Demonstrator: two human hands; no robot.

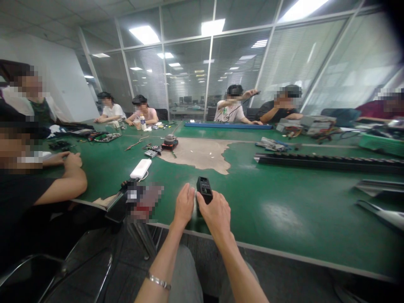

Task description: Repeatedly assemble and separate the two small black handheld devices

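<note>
A black oblong device (205,189) with square openings in its upper face rests on the green table near the front edge. My right hand (217,212) is closed round its near end, thumb on the left side and fingers on the right. Just left of the device, my left hand (184,205) has its fingers stretched out and holds nothing; a narrow gap separates it from the device. The device's underside and near end are hidden by my right hand.
The green table (246,198) has a bare brown patch (198,153). A white oblong block with a cable (141,168) lies to the left. A long black rail (328,162) lies right; a blue bar (227,125) lies across the back. Several people sit around; one person's hands (72,162) rest at left.
</note>
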